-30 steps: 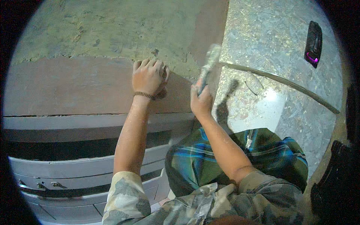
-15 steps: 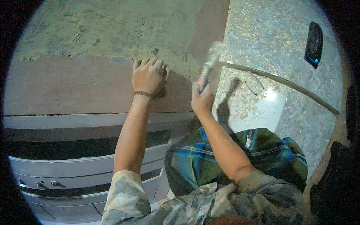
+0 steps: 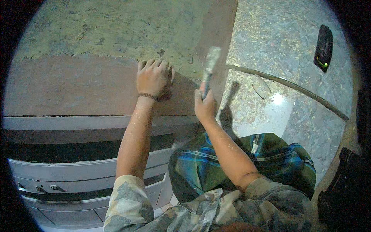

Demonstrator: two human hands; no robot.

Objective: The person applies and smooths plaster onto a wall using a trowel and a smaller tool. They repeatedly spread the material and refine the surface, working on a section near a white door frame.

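Right hand: grasps pale-headed tool by its handle
Left hand: curled over brown surface; cannot tell its contents

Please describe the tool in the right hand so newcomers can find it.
Start at the large greenish surface; near its right edge is the right hand. The tool juts from that fist; its pale head distinguishes it from the black device on the floor.

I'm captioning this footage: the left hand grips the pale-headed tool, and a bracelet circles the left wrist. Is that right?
Not quite: the head view shows the right hand gripping the pale-headed tool. The bracelet is where you say.
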